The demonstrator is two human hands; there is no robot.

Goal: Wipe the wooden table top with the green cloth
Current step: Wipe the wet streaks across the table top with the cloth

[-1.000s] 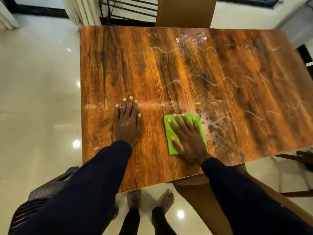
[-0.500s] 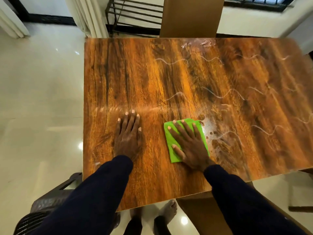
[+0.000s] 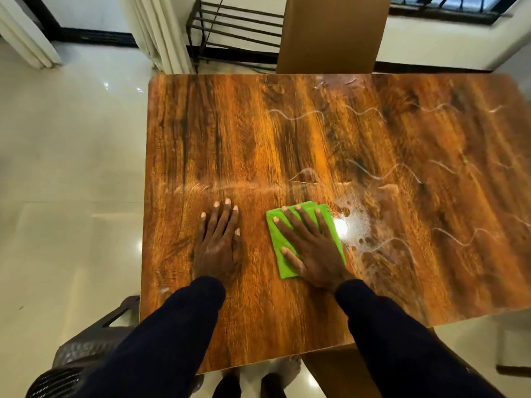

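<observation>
The wooden table top (image 3: 230, 133) fills the middle of the view, glossy with dark grain. A folded green cloth (image 3: 277, 237) lies on it near the front, and my right hand (image 3: 313, 251) presses flat on the cloth with fingers spread. Just right of the cloth is a wet, soapy patch (image 3: 356, 228). Thin white foam squiggles (image 3: 385, 170) run across the right half of the top. My left hand (image 3: 219, 242) rests flat on bare wood to the left of the cloth, holding nothing. A faint foam streak (image 3: 230, 188) crosses just beyond the fingertips.
A tan chair back (image 3: 330, 33) stands at the table's far edge, with a dark metal rack (image 3: 235, 30) beside it. A dark plastic chair (image 3: 86, 351) sits at the near left corner. Another tan chair (image 3: 339, 372) is under the near edge. Glossy floor tiles surround the table.
The view has tilted, so the table sits lower in the frame. Both hands have drawn slightly toward me from the foam streak. The right hand stays pressed on the cloth.
</observation>
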